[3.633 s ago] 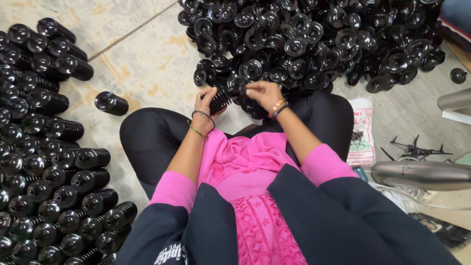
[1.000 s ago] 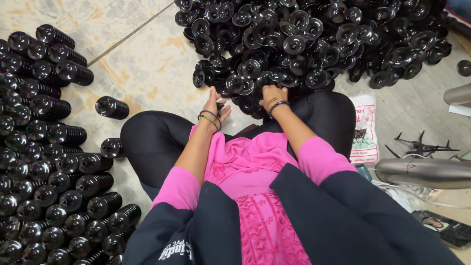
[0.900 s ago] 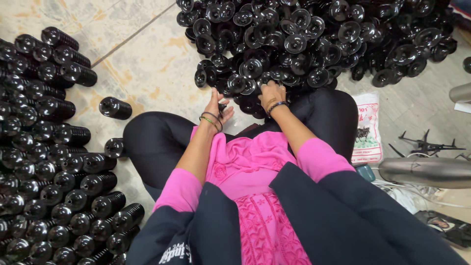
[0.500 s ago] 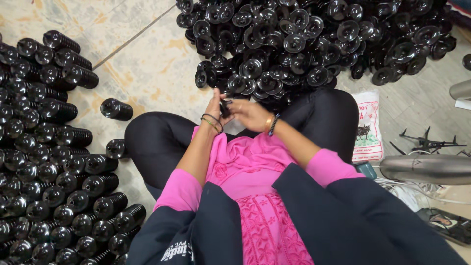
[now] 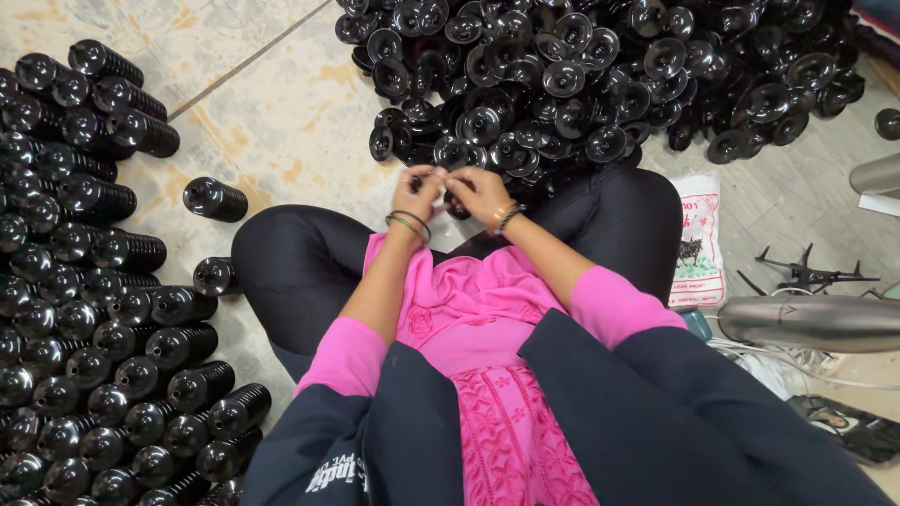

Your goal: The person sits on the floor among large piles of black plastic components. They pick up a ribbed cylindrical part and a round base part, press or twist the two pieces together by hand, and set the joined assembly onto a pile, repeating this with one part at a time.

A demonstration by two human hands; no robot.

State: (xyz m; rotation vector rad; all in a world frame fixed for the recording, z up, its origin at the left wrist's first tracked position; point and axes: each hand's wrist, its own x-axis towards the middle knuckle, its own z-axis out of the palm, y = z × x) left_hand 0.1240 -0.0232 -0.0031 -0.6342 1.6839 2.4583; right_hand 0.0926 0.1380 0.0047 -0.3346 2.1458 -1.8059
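Seated cross-legged on the floor [image 5: 281, 131], a person's left hand [image 5: 417, 192] and right hand [image 5: 478, 192] meet, fingers closed on 1 small black part [image 5: 457, 206] beside the loose pile [image 5: 600, 84]. Fitting step apparently underway; next needs steady alignment.

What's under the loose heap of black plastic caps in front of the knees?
Tiled floor shows around the heap of black caps. Beneath it, only more caps are visible; the floor underneath is covered.

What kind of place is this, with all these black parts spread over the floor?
Probably a small workshop where parts are put together by hand. A loose heap of black plastic discs lies ahead on the tiled floor, finished black stacks lie in rows alongside, and both hands, left hand and right hand, meet over a small piece.
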